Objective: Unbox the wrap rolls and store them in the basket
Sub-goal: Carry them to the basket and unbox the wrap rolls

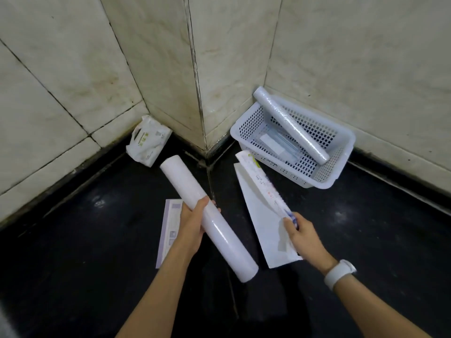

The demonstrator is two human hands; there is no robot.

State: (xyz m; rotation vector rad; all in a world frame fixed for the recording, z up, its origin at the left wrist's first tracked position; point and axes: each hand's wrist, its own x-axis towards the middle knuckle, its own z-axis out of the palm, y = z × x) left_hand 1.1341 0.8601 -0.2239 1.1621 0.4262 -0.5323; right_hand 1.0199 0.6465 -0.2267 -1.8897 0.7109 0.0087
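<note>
While the left hand [192,223] is wrapped around the middle of a white wrap roll [207,217], gripping it with fingers curled over the top, the roll is held off the dark floor [97,264], tilted with its far end pointing left-far and its near end toward the person. Right hand [299,231] pinches the near end of a long white carton [264,211], thumb on top, carton open and angled with its far end reaching the near-left corner of the basket. White watch band [339,273] on the right wrist. White perforated plastic basket [341,162] sits on the floor at the right, far side close against the tiled wall [341,57]. One clear-film wrap roll [289,124] lies diagonally in it, far end propped over the far rim, near end down inside by the right wall. Another flat clear-wrapped item [275,143] lies on the basket bottom; cannot tell what it is. A flat pale purple box [169,230] lies on the floor under the left hand, partly hidden. White plastic bag [146,140] with green print sits in the far left corner against the wall.
</note>
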